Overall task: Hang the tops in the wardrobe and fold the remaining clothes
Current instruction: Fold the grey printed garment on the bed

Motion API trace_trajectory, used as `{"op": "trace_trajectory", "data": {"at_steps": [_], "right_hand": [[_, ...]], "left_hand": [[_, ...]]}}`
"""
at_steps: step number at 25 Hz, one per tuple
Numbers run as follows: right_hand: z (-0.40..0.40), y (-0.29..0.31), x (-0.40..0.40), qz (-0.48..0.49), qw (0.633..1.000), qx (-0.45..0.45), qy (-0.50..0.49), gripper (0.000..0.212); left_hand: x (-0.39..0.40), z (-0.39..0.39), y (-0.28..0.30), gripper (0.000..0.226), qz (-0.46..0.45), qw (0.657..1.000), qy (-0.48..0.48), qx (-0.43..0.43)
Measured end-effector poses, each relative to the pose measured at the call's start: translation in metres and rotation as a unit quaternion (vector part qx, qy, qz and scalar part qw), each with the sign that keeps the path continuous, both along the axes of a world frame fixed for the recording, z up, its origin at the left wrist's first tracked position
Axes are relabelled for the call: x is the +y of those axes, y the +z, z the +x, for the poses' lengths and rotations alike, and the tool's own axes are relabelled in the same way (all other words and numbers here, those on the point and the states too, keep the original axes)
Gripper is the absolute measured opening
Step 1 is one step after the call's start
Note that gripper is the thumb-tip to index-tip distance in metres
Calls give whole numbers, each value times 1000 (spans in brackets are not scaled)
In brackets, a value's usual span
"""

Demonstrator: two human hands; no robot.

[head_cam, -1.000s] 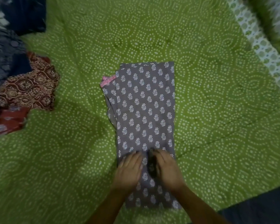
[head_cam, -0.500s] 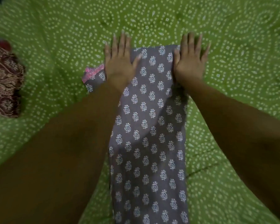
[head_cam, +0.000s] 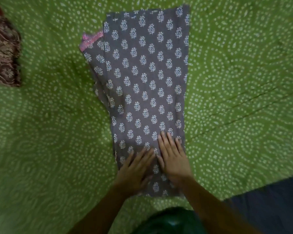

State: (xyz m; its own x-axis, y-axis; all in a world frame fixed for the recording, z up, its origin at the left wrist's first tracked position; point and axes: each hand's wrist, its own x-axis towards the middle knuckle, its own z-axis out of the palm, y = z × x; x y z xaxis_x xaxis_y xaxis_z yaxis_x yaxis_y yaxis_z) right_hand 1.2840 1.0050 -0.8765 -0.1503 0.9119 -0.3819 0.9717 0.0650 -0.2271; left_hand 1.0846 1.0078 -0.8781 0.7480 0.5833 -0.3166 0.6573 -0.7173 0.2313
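Grey printed garment: folded lengthwise into a long narrow panel, lying flat on the bed, running from the near centre to the far centre of the view. White leaf-sprig motifs in regular rows. A second layer protrudes along its left edge, and a pink trim shows at the far-left corner. Far edge straight; near end lies under the hands.

Left hand: palm down on the near end of the garment, left of centre. Fingers straight and slightly spread, flat against the cloth, pointing far and a little right. Nothing pinched.

Right hand: palm down just beside the left hand, close to the garment's right edge. Fingers straight, held close together, flat on the cloth and reaching a little farther than those of the left. The two hands nearly touch at the thumbs.

Both forearms enter from the near edge.

Green bedsheet with white dotted swirl pattern covers the bed; a few creases to the right of the garment.

Maroon patterned cloth lies at the far left, well apart from the garment.

Dark blue surface at the near right corner, beyond the sheet's edge; its nature cannot be told.
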Motion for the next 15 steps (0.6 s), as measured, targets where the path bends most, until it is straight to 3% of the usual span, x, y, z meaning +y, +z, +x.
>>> {"op": "trace_trajectory", "data": {"at_steps": [3,4,5,6,7,8,9,10,11,12,15], "right_hand": [[15,11,-40,-13,997,-13,70,58],[17,16,-36,-4,998,-11,67,56],[17,20,-25,10,999,-6,51,52],[15,25,-7,22,999,-4,26,47],[13,31,16,29,1000,-6,0,43],[11,35,41,21,999,1,-27,41],[10,39,68,2,998,20,-55,39],[10,40,93,-28,995,42,-85,39],[9,37,115,-64,989,57,-118,39],[9,35,133,-106,980,61,-157,42],[3,24,160,-183,956,49,-223,57]], "left_hand": [[-51,-44,22,78,-42,996,-77,9],[-51,-48,29,76,-43,999,-31,-8],[-40,-50,31,71,-47,996,73,-34],[-20,-42,39,66,-54,969,232,-70],[11,-32,42,60,-72,895,419,-132],[50,-22,47,53,-99,778,584,-210],[95,-18,46,48,-139,655,691,-271],[139,-18,40,48,-198,559,749,-296],[180,-16,39,49,-268,503,769,-291],[215,-13,36,52,-344,472,758,-293],[294,-2,36,46,-433,440,703,-354]]}}
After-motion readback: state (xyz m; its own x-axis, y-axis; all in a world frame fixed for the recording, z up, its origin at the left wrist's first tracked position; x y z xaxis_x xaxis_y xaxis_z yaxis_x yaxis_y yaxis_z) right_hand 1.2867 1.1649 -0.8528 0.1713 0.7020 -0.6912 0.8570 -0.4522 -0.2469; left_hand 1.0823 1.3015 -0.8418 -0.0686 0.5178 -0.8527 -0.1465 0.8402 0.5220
